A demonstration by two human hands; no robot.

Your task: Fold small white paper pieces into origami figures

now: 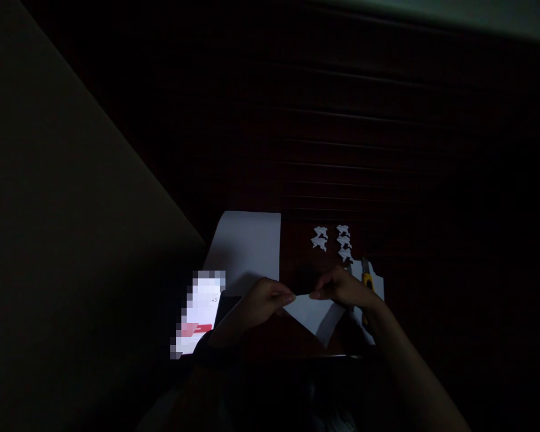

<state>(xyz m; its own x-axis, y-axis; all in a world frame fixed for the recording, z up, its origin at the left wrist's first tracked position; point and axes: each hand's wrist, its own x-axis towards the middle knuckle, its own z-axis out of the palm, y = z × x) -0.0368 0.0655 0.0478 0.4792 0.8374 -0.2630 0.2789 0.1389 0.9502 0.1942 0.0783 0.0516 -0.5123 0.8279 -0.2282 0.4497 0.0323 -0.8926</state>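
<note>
A sheet of white paper (312, 315) is stretched between my two hands, just over the dark table. My left hand (265, 300) pinches its upper left edge between thumb and fingers. At the upper right edge, my right hand (335, 287) grips it with thumb and fingertips. The paper narrows to a point toward me, and its right part looks shaded, perhaps by a fold. Several small folded white paper figures (343, 241) stand in two columns beyond my right hand.
A larger white sheet (252, 243) lies at the back left. Left of my left wrist is a lit screen (202, 312), partly blurred out. A yellow utility knife (368, 281) rests on white paper (378, 285) beside my right forearm. The room is dim.
</note>
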